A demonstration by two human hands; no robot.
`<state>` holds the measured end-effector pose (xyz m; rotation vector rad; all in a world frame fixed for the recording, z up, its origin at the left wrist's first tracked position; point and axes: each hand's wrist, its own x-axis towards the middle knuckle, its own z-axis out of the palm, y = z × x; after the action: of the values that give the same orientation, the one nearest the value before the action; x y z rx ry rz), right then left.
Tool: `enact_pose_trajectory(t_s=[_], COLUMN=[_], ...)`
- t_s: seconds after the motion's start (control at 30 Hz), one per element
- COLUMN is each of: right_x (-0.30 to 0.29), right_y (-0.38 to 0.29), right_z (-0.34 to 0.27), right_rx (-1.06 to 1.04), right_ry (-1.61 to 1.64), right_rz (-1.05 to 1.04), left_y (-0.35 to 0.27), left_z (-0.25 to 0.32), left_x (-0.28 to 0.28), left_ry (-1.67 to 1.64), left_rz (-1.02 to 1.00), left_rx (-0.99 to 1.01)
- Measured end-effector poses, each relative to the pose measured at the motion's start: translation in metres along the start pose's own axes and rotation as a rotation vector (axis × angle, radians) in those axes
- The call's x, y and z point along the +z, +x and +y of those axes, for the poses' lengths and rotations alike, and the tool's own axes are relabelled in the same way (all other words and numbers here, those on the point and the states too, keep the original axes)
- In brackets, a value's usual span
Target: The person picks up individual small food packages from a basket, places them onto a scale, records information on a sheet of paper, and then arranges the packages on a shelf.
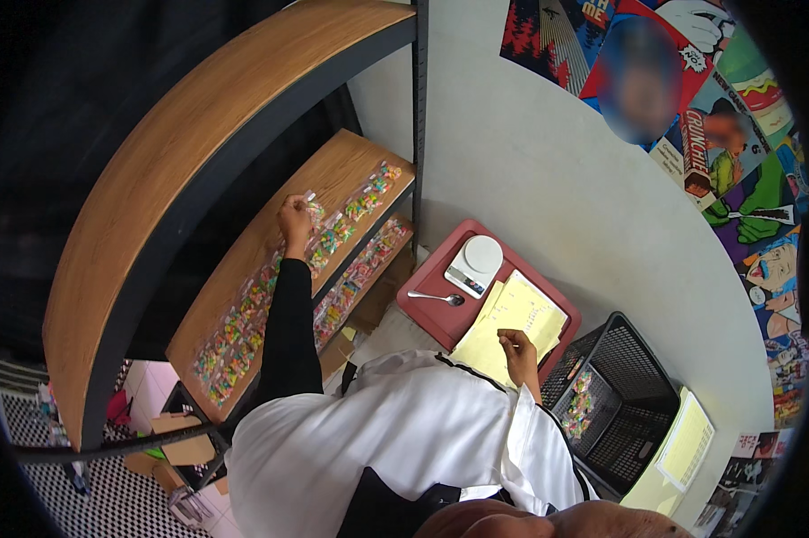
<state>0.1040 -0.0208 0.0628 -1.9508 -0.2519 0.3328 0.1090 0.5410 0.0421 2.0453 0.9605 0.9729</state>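
My left hand [295,218] is stretched out over the wooden shelf [243,259], its fingers pinching the top of a clear bag of colourful candy [315,212]. Rows of similar candy bags [233,350] lie along that shelf. My right hand [517,351] hovers over or rests near the yellow sheets [539,316] on the red tray [418,316]; thumb and fingertips are close together, and whether something tiny is between them cannot be told. On the tray, a white digital kitchen scale [475,265] stands beside a metal spoon [438,296].
A black plastic basket [636,376] with candy bags [579,403] inside stands right of the tray. More candy bags [357,279] fill the lower shelf. A curved-looking upper shelf [176,134] overhangs at left, with a black metal post [419,87] near the wall. Yellow sheets [686,440] lie beyond the basket.
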Motion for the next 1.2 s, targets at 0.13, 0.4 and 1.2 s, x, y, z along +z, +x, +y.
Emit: enact_pose_trajectory(t_s=[0.13,0.4,1.2], right_x=[0.005,0.008,-0.12], right_y=[-0.01,-0.028,-0.064], right_z=[-0.001,0.021,0.071], right_rx=[0.092,0.163,0.146], right_ry=[-0.046,-0.113,-0.128], right_rz=[0.093,0.215,0.395], left_y=[0.032,0.035,-0.199], left_z=[-0.036,-0.079,0.111], left_x=[0.04,0.054,0.072], left_ry=[0.037,0.294,0.195], left_rz=[-0.037,-0.187,-0.396], left_rx=[-0.018,-0.046,0.538])
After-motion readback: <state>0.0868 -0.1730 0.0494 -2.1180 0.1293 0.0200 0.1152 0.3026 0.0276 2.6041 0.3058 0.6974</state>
